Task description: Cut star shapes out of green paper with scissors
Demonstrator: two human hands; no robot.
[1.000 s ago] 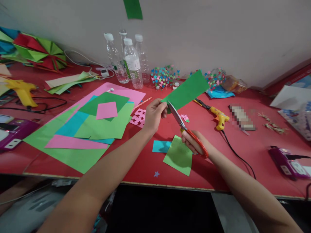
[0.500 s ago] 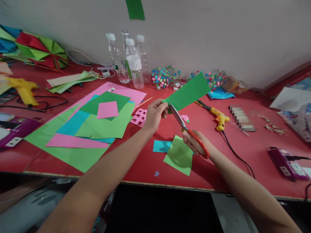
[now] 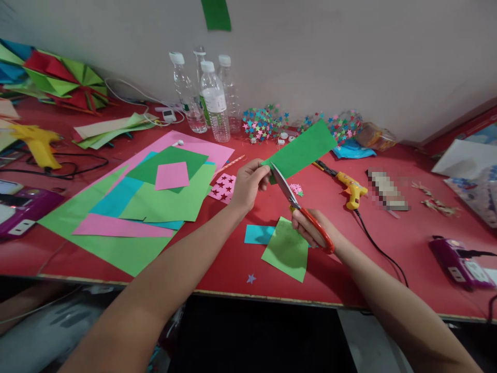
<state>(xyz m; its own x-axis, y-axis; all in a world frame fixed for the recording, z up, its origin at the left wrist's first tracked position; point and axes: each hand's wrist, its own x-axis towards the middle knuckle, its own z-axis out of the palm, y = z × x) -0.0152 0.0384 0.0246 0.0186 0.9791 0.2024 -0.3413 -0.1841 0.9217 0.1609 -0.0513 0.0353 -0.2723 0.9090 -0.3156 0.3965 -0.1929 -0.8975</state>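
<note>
While I am working at a distance through the head view, the left hand is pinching a dark green paper strip at its lower-left end, thumb pressing against bent fingers. The strip is hanging above the red table, slanting up and away to the right. With the right hand I am gripping red-handled scissors, fingers wrapping around the handles. The blades are pointing up and left, overlapping the strip just beside the left thumb; whether they are biting into the paper, I am not managing to tell.

Below the hands, a light green piece is lying flat, partly covering a blue strip. Nearer the table's front edge I am noting a single purple star. A pink sheet with star cutouts is resting just beside the left wrist; small pink stars are sitting in a pile beyond the scissors. Right of these, a yellow glue gun is lying with its cord trailing forward. On the left side, a pink square is topping layered coloured sheets. Clear bottles are standing near the wall.
</note>
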